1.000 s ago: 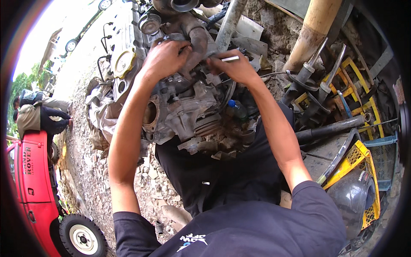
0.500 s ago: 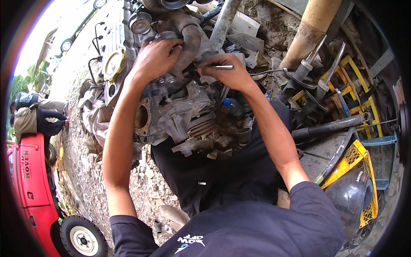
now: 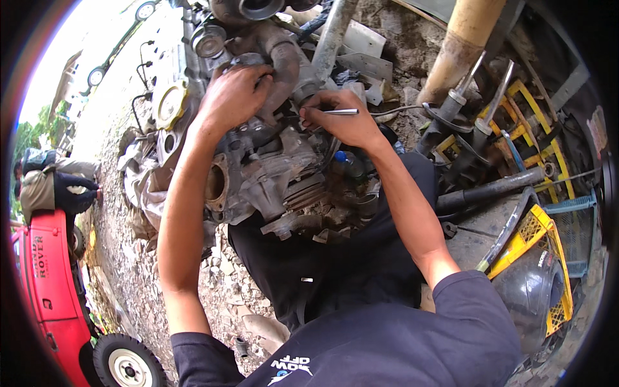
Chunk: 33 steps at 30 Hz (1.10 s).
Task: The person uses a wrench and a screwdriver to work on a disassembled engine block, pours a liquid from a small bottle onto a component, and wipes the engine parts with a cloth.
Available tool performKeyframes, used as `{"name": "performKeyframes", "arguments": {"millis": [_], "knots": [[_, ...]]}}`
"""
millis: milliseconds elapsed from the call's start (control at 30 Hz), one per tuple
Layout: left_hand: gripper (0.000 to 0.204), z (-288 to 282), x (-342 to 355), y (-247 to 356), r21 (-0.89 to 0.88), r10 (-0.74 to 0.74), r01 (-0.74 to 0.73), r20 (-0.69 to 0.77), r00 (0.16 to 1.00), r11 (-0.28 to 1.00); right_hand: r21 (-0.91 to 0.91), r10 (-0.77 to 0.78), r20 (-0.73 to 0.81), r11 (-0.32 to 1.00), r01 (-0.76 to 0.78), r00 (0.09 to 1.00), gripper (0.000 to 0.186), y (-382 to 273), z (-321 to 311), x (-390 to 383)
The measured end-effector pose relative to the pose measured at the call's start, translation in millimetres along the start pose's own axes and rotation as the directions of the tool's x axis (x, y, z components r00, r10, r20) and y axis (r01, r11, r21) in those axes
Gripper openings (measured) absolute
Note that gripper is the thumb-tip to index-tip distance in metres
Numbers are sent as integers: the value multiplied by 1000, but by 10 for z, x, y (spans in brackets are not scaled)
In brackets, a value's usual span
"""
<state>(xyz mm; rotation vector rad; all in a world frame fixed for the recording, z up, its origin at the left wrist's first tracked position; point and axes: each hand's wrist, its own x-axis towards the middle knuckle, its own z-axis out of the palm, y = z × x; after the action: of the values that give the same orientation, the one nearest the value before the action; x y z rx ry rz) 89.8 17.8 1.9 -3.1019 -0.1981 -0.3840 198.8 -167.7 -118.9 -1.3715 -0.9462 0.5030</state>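
Note:
My left hand [image 3: 233,95] has its fingers curled over a grey metal part [image 3: 245,59] at the top of a dirty engine [image 3: 274,184], beside a curved rusty pipe [image 3: 282,53]. My right hand [image 3: 335,121], to the right of that pipe, is closed on a slim silver rod [image 3: 345,111] sticking out sideways from the fingers; the rod's other end is hidden among the parts. A yellowed round cap [image 3: 169,104] lies left of my left hand. Below my right hand a plastic bottle [image 3: 351,166] with a blue cap sits among the engine parts.
At right are a bamboo post [image 3: 461,48], shock struts [image 3: 451,116], yellow crates [image 3: 551,164], a black tube [image 3: 490,190] and a dark helmet [image 3: 529,297]. At left, a red vehicle [image 3: 48,277] stands on gravel [image 3: 225,290], with people [image 3: 48,187] beside it.
The whole view has shifted slightly. Against the engine, my right hand has moved a little lower with the rod, and my left hand has stayed nearly in place.

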Motion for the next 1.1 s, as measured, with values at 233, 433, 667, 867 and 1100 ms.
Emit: {"name": "performKeyframes", "arguments": {"millis": [233,433,667,867,1100], "knots": [[36,-6,-23,-22,-29,15,-15,-16,1000,999,-280,-291,-85,925,257,953,18,41,147,30],[35,-71,12,56,-56,15,-14,20,1000,998,-421,-557,-139,782,460,819,15,125,176,164],[35,-23,4,16,-18,17,-17,11,1000,1000,-299,-289,-142,924,237,947,15,89,48,53],[34,-24,-14,-5,-33,0,0,-5,1000,999,-287,-237,-43,933,215,971,14,150,-20,-42],[36,31,-6,-30,-57,16,-16,1,1000,998,-397,-422,-109,848,350,900,13,240,96,-119]]}}
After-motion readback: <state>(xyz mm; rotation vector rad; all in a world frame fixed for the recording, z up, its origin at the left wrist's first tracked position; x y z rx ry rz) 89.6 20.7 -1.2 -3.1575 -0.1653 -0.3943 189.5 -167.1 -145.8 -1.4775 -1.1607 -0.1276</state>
